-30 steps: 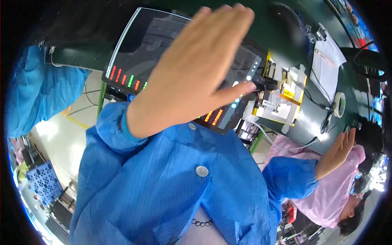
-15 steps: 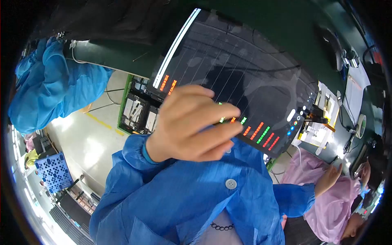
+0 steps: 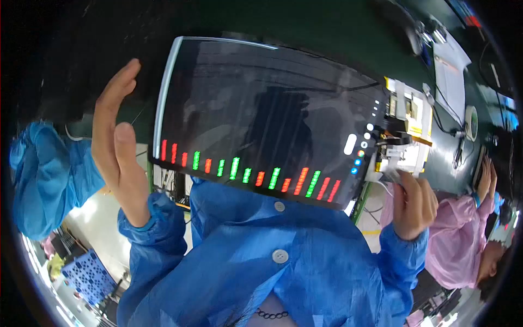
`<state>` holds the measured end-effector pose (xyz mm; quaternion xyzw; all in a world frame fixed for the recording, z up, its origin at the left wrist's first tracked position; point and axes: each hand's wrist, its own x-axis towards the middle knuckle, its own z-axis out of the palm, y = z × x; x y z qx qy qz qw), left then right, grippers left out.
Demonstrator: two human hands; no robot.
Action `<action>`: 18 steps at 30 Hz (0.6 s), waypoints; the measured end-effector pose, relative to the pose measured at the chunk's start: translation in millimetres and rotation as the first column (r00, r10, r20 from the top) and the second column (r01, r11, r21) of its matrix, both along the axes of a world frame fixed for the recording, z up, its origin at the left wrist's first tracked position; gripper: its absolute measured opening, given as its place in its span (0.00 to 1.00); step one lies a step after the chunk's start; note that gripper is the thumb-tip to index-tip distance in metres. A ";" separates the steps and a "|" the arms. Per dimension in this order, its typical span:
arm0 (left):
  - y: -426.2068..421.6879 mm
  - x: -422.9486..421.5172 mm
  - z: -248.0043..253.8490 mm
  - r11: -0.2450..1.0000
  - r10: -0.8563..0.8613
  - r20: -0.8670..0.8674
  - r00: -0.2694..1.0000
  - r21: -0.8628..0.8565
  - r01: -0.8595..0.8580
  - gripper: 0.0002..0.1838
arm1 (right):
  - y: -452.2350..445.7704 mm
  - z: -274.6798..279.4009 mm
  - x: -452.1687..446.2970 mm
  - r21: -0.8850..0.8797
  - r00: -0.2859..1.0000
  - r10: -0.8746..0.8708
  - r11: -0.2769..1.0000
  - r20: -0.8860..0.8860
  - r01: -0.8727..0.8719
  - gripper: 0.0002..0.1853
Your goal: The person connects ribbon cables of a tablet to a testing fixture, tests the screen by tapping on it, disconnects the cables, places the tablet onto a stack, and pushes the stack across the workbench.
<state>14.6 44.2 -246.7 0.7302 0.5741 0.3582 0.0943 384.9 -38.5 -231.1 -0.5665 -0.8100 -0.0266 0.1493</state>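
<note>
The tablet (image 3: pixel 261 120) lies screen up at the near side of the table (image 3: pixel 305 32), its dark display lined with red and green text along the lower edge and icons down the right. Under its lower left corner a green-edged tray (image 3: pixel 151 177) shows in part, holding dark and pale parts too covered to identify. In the background at lower left stands a blue perforated crate (image 3: pixel 90 275); its contents cannot be made out.

Half a second ago the left hand (image 3: pixel 117 147) was over the tablet's lower edge; now it is raised beyond the left edge, fingers curved, thumb apart, holding nothing. The right hand (image 3: pixel 415 206) has come from farther right to just beside the yellow-edged assembly (image 3: pixel 417 106) at the tablet's right; its fingers are curled, and whether they are clamped on anything I cannot tell.

Along the lower edge the blue jacket (image 3: pixel 272 234) sits close in view. A gap separates the left hand from the tablet, and green tabletop stretches past the upper edge. Right of the assembly lie a tape roll (image 3: pixel 472 122) and a paper sheet (image 3: pixel 449 82), near a co-worker's pink sleeve (image 3: pixel 455 215).
</note>
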 end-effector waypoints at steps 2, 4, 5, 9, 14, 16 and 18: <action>2.2 5.6 -7.9 0.997 -0.063 0.024 0.998 -0.033 0.064 0.36 | 19.1 -5.0 -5.2 -0.047 0.998 0.068 0.997 -0.012 -0.069 0.12; 2.2 9.6 -8.0 0.976 -0.115 0.023 0.993 -0.181 0.117 0.41 | 27.8 -10.4 -4.4 -0.095 0.996 0.067 0.993 -0.061 -0.072 0.11; 4.0 8.9 -9.4 0.975 -0.125 0.017 0.992 -0.181 0.126 0.41 | 28.6 -11.6 -3.7 -0.094 0.996 0.056 0.994 -0.068 -0.062 0.11; 9.2 12.7 -15.2 0.970 -0.083 -0.046 0.996 -0.231 0.070 0.43 | 29.2 -18.4 0.5 -0.179 0.981 0.119 0.973 -0.150 -0.145 0.11; 12.9 21.1 -17.2 0.966 -0.096 -0.065 0.993 -0.247 0.077 0.46 | 33.4 -26.8 4.4 -0.125 0.954 0.214 0.962 -0.208 -0.243 0.10; 12.2 15.8 -20.4 0.955 -0.113 0.000 0.994 -0.276 0.108 0.48 | 34.3 -28.8 5.7 -0.122 0.946 0.245 0.954 -0.212 -0.274 0.10; 13.0 19.0 -20.2 0.944 -0.117 0.072 0.990 -0.301 0.134 0.49 | 37.8 -29.0 9.3 -0.143 0.934 0.272 0.940 -0.231 -0.309 0.10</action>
